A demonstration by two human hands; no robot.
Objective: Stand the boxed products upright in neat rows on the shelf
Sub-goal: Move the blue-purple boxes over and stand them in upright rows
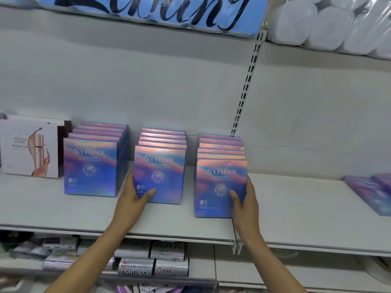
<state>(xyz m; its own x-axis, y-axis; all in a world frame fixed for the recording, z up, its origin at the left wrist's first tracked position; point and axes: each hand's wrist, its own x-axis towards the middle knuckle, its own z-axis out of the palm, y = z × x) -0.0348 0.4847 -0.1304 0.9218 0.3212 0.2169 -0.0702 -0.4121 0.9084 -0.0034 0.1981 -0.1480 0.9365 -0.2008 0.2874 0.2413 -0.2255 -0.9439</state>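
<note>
1. Three rows of glossy, iridescent blue-pink boxes stand upright on the smooth grey shelf, flat and square.
2. My left hand grips the middle row's front box, thumb across its face; my right hand clasps the right row's front box by its edge.
3. White matte cartons stand left; more boxes lying flat sit far right.

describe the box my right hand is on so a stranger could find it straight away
On the white middle shelf stand three rows of blue SYRINX boxes. Take the rightmost row, beside the slotted upright. Its front box, gripped by the right hand, stands nearest the shelf edge.
</note>
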